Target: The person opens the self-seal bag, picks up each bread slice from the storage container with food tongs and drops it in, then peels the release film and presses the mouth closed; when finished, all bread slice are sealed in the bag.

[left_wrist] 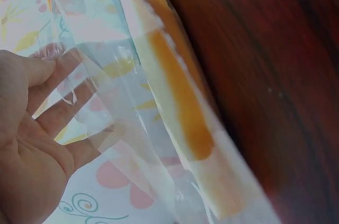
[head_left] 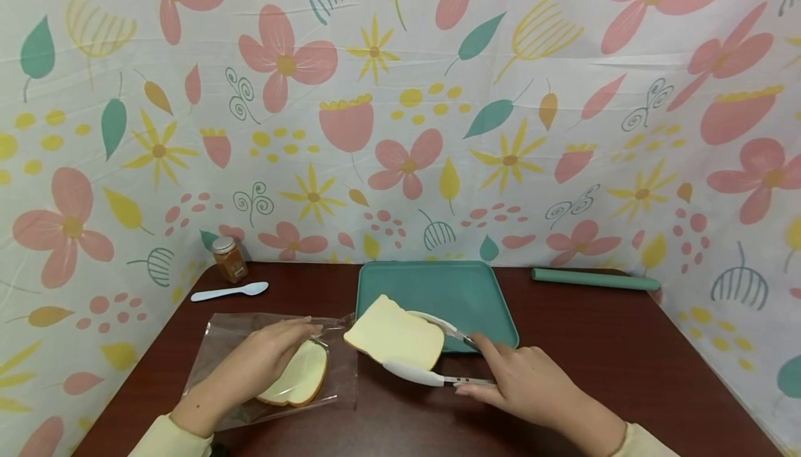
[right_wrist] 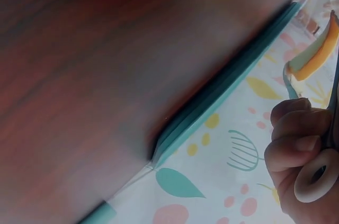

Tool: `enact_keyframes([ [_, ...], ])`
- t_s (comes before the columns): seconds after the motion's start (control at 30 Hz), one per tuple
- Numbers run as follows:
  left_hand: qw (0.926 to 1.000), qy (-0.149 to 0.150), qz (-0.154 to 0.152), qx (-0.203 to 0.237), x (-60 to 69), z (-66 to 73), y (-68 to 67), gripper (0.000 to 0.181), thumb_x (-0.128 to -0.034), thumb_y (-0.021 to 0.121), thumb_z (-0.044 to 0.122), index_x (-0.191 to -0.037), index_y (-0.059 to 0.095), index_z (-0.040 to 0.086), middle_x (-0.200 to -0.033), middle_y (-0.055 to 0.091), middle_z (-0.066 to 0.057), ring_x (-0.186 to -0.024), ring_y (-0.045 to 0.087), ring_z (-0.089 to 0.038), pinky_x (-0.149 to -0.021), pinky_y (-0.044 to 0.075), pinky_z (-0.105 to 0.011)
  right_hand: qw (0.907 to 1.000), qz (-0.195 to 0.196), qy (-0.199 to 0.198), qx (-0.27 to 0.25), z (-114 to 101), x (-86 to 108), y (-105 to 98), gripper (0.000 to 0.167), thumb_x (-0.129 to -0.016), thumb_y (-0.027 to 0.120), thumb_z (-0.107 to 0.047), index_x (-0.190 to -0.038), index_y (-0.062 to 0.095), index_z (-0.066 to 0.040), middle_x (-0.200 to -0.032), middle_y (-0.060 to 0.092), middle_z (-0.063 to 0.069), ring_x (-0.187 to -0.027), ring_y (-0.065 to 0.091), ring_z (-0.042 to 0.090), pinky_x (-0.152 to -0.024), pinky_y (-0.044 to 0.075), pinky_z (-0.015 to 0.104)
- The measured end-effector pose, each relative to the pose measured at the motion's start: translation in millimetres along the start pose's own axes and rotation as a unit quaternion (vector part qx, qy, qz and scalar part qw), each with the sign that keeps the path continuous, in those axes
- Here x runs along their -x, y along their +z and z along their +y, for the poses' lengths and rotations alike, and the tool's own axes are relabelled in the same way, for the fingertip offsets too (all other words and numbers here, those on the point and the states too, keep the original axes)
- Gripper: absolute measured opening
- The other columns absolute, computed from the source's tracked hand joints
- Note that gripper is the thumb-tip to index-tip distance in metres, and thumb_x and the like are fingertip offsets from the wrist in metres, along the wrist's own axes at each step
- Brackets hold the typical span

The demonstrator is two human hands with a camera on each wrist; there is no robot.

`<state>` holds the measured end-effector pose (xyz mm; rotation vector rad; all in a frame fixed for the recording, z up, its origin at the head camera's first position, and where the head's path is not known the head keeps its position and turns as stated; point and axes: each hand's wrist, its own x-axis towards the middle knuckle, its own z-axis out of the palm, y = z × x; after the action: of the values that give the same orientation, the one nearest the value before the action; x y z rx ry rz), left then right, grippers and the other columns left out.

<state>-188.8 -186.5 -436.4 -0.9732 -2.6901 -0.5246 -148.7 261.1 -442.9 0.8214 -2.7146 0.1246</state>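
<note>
My right hand point(head_left: 532, 382) holds tongs point(head_left: 413, 373) with pale tips. A slice of bread point(head_left: 394, 335) is held between these tips, tilted above the near left part of the green tray point(head_left: 432, 270). In the right wrist view, the fingers of the right hand point(right_wrist: 296, 144) curl round the tongs, whose ring-shaped end point(right_wrist: 318, 176) shows. My left hand point(head_left: 265, 356) is over a clear plastic bag point(head_left: 215, 332), fingers stretched out. Inside the bag lies another bread slice point(head_left: 306, 377). In the left wrist view, film of the bag covers the spread fingers of the left hand point(left_wrist: 47, 128).
A small jar point(head_left: 230, 261) with a silvery lid stands at the back left. In front of it lies a white spoon point(head_left: 230, 292). A long green roll or rod point(head_left: 594, 279) lies along the back right edge. Flower-patterned cloth point(head_left: 407, 95) encloses the dark wooden table point(head_left: 601, 346).
</note>
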Motion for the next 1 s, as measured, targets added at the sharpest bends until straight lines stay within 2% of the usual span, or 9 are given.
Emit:
enact_keyframes([
  [0.3,0.9999,-0.010,-0.010,0.004,0.6,-0.5,-1.3,0.033,-0.1067,0.063,0.007,-0.137,0.072,0.015,-0.142,0.072,-0.006,-0.131,0.070,-0.030,-0.102,0.063,-0.047,0.9929,0.075,-0.078,0.049,3.4,-2.6,5.9,0.076,-0.093,0.065,-0.076,-0.133,0.062,-0.012,-0.070,0.052,-0.014,-0.047,0.026,-0.005,-0.043,0.031,0.018],
  [0.47,0.9998,-0.014,-0.012,0.003,0.2,-0.9,-1.4,0.033,-0.1067,0.064,0.007,-0.138,0.072,0.015,-0.143,0.072,-0.007,-0.132,0.070,-0.031,-0.102,0.063,-0.046,0.9868,0.090,-0.109,0.080,4.3,-5.5,8.9,0.079,-0.095,0.057,-0.080,-0.133,0.063,-0.010,-0.068,0.051,-0.011,-0.045,0.025,0.000,-0.042,0.028,0.020],
  [0.6,0.9998,-0.014,-0.010,0.005,1.1,-1.4,-0.3,0.033,-0.1062,0.064,0.007,-0.137,0.072,0.015,-0.142,0.072,-0.006,-0.132,0.070,-0.031,-0.102,0.063,-0.046,0.9818,0.085,-0.132,0.107,5.3,-9.7,12.7,0.083,-0.097,0.050,-0.082,-0.134,0.063,-0.010,-0.067,0.049,-0.010,-0.044,0.025,0.005,-0.042,0.025,0.021],
  [0.8,0.9999,-0.008,-0.007,0.009,2.4,-0.2,-1.4,0.035,-0.1049,0.065,0.005,-0.138,0.072,0.017,-0.142,0.072,-0.006,-0.131,0.070,-0.031,-0.102,0.063,-0.048,0.9759,0.071,-0.168,0.119,9.5,-21.0,17.2,0.084,-0.099,0.048,-0.081,-0.137,0.064,-0.008,-0.067,0.052,-0.009,-0.044,0.024,0.004,-0.042,0.024,0.020],
  [1.0,0.9999,-0.007,-0.001,0.008,1.3,1.2,-2.0,0.035,-0.1043,0.066,0.004,-0.136,0.073,0.016,-0.140,0.073,-0.004,-0.131,0.070,-0.031,-0.103,0.063,-0.046,0.9743,0.057,-0.192,0.103,15.0,-31.2,19.5,0.082,-0.099,0.050,-0.079,-0.140,0.063,-0.008,-0.072,0.057,-0.009,-0.046,0.021,0.001,-0.042,0.023,0.018],
])
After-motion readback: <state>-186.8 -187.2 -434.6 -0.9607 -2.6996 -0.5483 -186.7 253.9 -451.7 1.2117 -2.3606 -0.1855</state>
